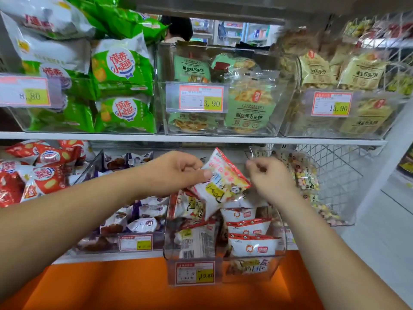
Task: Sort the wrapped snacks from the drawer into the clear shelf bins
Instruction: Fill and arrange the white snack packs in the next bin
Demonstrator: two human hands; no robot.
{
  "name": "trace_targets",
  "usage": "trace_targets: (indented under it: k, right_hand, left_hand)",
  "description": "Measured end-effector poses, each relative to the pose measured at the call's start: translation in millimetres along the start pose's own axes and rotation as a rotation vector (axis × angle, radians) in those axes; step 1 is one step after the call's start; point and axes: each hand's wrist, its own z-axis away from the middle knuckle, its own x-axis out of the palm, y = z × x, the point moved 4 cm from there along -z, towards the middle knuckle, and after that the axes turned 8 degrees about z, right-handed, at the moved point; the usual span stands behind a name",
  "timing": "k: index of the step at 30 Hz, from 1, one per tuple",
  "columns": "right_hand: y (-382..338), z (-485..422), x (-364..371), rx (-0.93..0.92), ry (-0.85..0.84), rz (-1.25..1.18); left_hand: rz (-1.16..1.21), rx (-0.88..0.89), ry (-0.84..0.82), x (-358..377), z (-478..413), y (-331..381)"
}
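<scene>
**Holding One Packet Over the 19.80 Bin**

Pinching a white, red-edged snack packet (pixel 221 182) in the left hand (pixel 176 170), thumb pressing on its printed face. Keeping it tilted above the near middle clear bin (pixel 282 249), clear of the stock below.

Curling the right hand (pixel 271 175) just right of the packet, close to its edge; not possible to tell whether gripping anything.

Reading black lettering like "Pow" on the packet's yellow patch; remaining print too blurred.

Noting matching white-and-red packets (pixel 250 228) lying stacked inside that bin.

Reading "19.80" on its front price tag (pixel 194 273).

Reading "13.90" on the far middle tag (pixel 201 98) and again on the far right tag (pixel 331 104); "8.80" on the far left tag (pixel 24 91).

Noting green bags (pixel 123 70) far left and purple-wrapped pieces (pixel 143 220) in the near left bin.
</scene>
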Motion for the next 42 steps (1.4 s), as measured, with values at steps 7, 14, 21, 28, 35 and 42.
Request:
trace_targets:
  k: [7,14,21,28,35,42]
  right_hand:
    - [-28,24,-19,-0.21,0.001,0.089]
    - [-50,58,16,-0.425,-0.328,0.575]
    - [-48,53,6,-0.35,-0.283,0.584]
    - [-53,58,19,-0.42,-0.225,0.357]
    - [-52,49,16,-0.293,-0.142,-0.06]
    - [-57,57,18,-0.051,-0.535,-0.27]
  left_hand:
    - [0.228,-0.206,-0.104,79,-32,-8]
    - [-0.596,-0.038,-0.013,5,-19,-36]
    - [-0.941,-0.118,-0.495,74,-6,-50]
    - [-0.974,-0.144,-0.448,81,-12,-51]
    - [-0.66,0.069,-0.201,37,2,-22]
    - [-0.08,0.247,0.155,5,36,-22]
